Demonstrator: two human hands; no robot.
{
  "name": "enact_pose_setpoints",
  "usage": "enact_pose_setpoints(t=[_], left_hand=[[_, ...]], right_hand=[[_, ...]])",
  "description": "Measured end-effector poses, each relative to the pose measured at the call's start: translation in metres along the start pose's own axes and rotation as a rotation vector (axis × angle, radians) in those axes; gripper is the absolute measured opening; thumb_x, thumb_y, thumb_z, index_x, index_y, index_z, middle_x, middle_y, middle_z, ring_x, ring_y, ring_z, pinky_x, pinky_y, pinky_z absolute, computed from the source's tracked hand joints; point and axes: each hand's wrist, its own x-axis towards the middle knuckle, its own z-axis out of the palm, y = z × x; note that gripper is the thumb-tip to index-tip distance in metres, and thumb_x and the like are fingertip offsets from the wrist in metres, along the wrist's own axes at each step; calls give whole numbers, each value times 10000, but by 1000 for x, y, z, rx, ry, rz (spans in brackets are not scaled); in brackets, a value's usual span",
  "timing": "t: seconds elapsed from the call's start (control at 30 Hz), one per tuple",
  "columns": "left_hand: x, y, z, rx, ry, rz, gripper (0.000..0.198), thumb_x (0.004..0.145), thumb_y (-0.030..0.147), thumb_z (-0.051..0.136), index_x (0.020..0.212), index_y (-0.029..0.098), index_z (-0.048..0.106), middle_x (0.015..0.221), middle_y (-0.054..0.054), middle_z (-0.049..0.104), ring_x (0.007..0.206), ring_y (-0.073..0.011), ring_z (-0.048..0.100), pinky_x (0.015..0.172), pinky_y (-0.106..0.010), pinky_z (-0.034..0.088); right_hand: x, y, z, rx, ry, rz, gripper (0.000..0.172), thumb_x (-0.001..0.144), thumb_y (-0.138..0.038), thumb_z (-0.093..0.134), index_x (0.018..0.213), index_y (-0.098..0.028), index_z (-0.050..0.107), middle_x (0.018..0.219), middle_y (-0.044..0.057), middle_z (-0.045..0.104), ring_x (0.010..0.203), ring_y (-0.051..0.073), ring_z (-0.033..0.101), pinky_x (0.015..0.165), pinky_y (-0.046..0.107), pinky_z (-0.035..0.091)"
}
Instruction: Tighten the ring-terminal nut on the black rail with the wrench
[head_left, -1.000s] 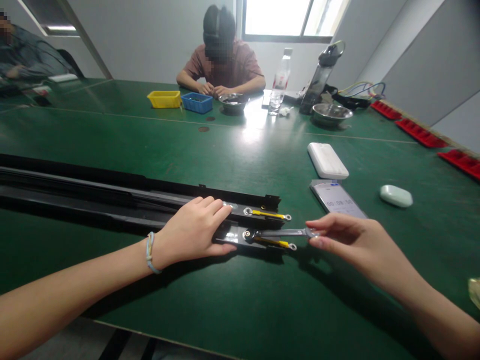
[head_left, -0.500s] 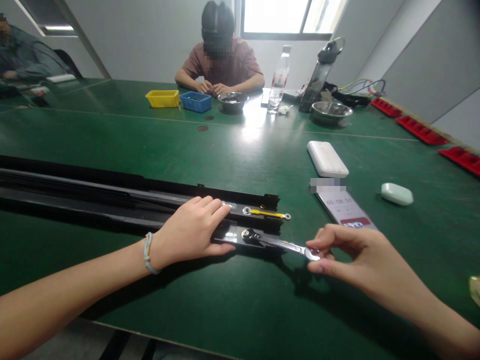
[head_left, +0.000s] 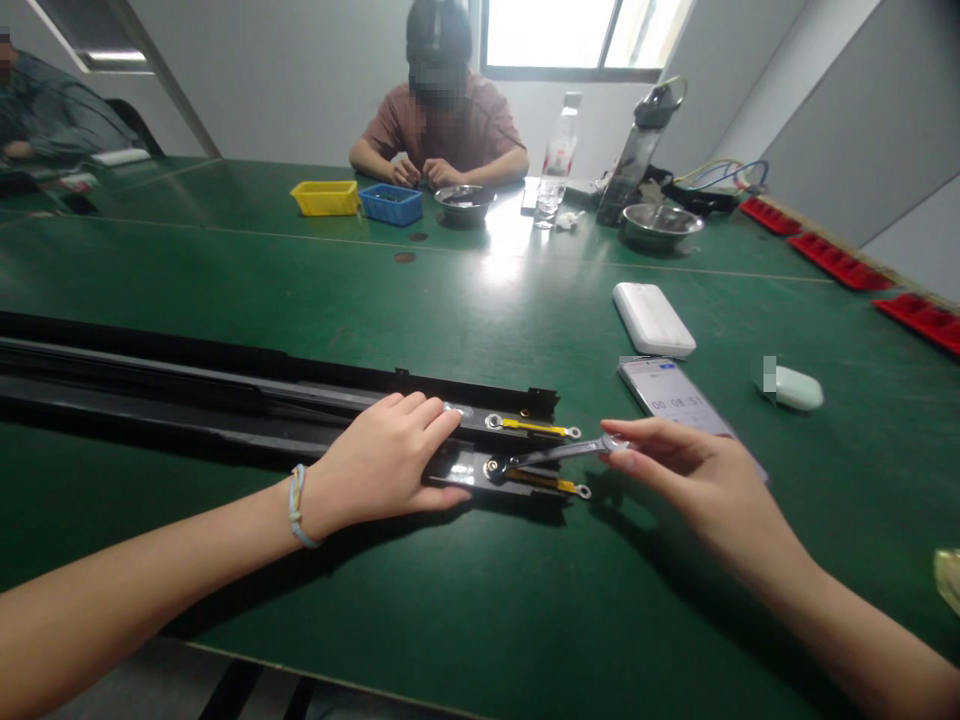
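A long pair of black metal rails lies across the table from the left edge. My left hand grips them near their right end, fingers over the top and thumb along the front edge. My right hand pinches the free end of a silver wrench, whose dark ring end sits around a bolt on the front rail. A yellow strip with ring ends is attached to the rear rail and sticks out past it. From the front rail protrudes a second yellow strip, partly beneath the wrench.
Behind my right hand lie a phone, a white box-like device and a pale green case. Across the green table, a person sits by yellow and blue bins. Bottles and metal bowls stand farther back.
My right hand has swung the wrench's free end away from me, toward the rear rail, uncovering the front yellow strip. My left hand has stayed in place.
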Motion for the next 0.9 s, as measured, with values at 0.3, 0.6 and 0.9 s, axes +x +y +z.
enact_pose_setpoints(t=[0.3, 0.6, 0.9], left_hand=[[-2, 1, -3, -10, 6, 4, 569, 802, 603, 535, 1098, 117, 550, 1003, -118, 612, 870, -259, 558, 777, -397, 460], [1, 0, -3, -7, -8, 1, 586, 803, 610, 532, 1102, 106, 555, 994, -118, 607, 871, -271, 560, 774, -409, 463], [1, 0, -2, -5, -8, 0, 575, 807, 605, 530, 1105, 113, 551, 1001, -119, 611, 873, -266, 558, 780, -403, 460]], right_hand=[[3, 4, -1, 35, -7, 46, 360, 640, -452, 789, 903, -207, 762, 849, 80, 788, 808, 284, 727, 694, 384, 577], [-8, -6, -7, -34, -159, -4, 260, 648, -443, 783, 738, -213, 700, 744, 43, 750, 652, 210, 695, 558, 291, 547], [-9, -9, -5, -24, -157, -21, 268, 636, -448, 789, 710, -208, 696, 723, 57, 750, 649, 224, 697, 562, 309, 557]])
